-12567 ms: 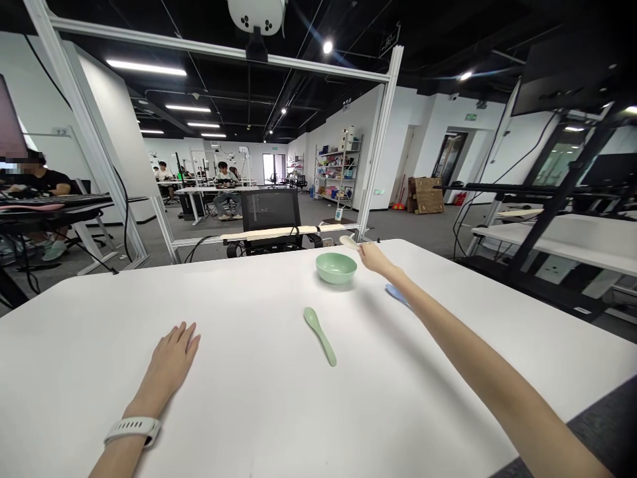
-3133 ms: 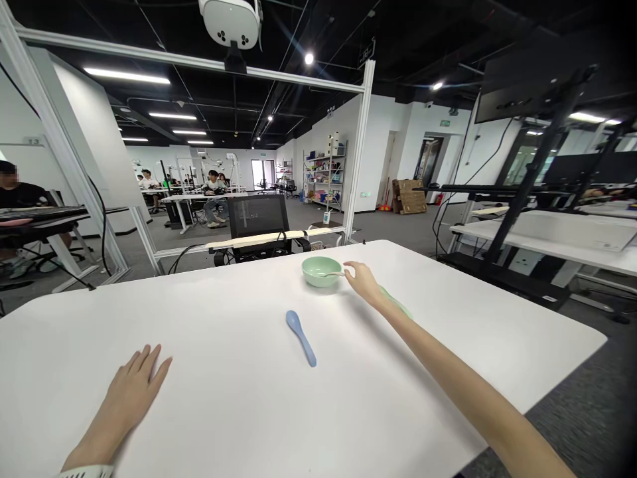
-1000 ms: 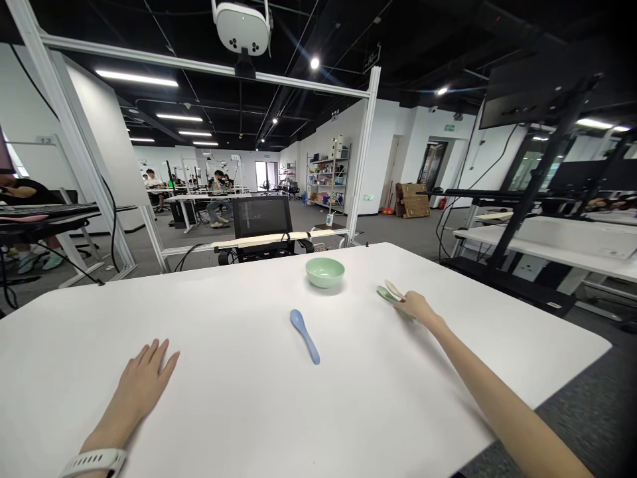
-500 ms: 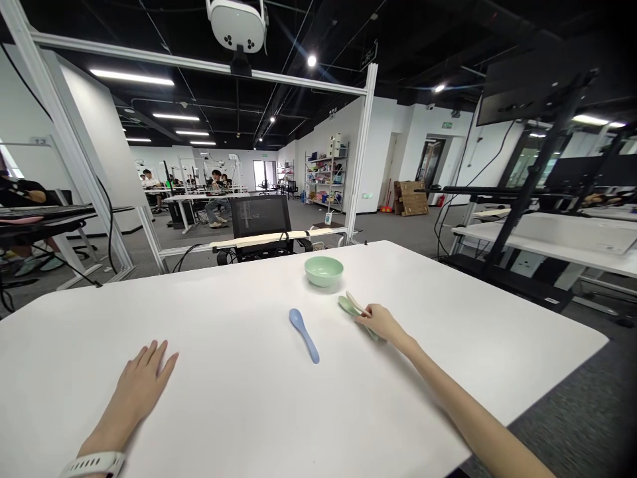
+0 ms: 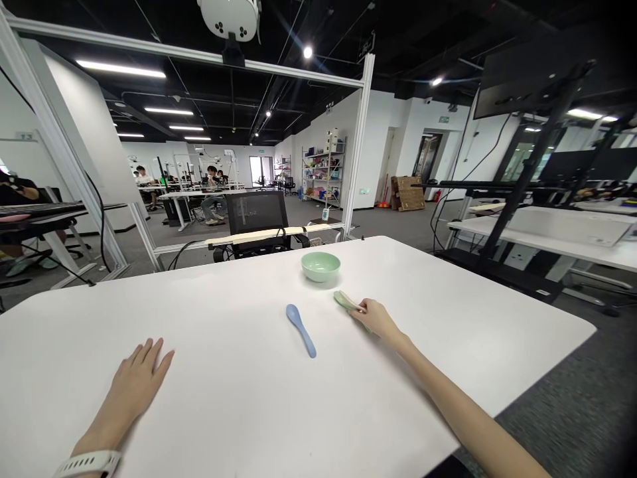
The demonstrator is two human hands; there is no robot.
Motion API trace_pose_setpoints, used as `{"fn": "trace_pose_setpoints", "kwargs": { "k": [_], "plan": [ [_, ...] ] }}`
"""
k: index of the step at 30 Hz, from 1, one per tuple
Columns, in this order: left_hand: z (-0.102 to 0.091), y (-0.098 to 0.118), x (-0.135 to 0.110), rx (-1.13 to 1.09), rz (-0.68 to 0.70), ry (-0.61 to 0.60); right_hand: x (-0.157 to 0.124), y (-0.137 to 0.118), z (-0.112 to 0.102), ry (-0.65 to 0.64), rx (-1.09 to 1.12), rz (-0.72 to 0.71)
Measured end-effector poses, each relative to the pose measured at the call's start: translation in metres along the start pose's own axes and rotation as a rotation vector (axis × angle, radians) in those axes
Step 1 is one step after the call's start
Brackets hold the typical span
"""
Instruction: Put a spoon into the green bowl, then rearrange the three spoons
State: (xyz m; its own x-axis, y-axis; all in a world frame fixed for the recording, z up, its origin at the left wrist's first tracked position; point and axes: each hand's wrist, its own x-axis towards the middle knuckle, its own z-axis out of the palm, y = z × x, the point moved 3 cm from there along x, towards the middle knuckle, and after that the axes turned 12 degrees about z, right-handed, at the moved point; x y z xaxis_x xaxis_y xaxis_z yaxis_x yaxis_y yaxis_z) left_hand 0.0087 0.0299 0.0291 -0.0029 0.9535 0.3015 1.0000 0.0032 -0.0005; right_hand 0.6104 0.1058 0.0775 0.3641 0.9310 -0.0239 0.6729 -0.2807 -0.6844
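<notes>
"What dominates the frame?"

"A white table [image 5: 209, 318], with an aluminium frame [image 5: 361, 146] and a black office chair [image 5: 256, 216] beyond it at twelve o'clock."

"And the hands?"

"The right hand [image 5: 375, 320] grips green and cream spoons [image 5: 344, 301], a mint bowl [image 5: 320, 267] at its eleven o'clock, a blue spoon [image 5: 300, 330] at nine. The left hand [image 5: 132, 382] lies open, flat on the table."
</notes>
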Motion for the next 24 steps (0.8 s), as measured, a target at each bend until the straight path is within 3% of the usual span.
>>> {"fn": "trace_pose_setpoints", "kwargs": {
  "k": [8,13,18,24],
  "plan": [
    [-0.002,0.001,0.001,-0.001,-0.005,-0.021,-0.001,0.0,-0.002,0.008,0.003,-0.014],
    [0.004,-0.001,0.001,-0.038,-0.034,-0.027,0.024,0.009,-0.028,0.115,0.046,0.01],
    [0.007,-0.001,0.0,-0.067,-0.074,-0.046,0.066,0.033,-0.058,0.19,0.007,0.025],
    [0.012,-0.005,-0.002,-0.06,-0.026,0.001,0.089,0.07,-0.06,0.201,-0.08,0.054]
  ]
}}
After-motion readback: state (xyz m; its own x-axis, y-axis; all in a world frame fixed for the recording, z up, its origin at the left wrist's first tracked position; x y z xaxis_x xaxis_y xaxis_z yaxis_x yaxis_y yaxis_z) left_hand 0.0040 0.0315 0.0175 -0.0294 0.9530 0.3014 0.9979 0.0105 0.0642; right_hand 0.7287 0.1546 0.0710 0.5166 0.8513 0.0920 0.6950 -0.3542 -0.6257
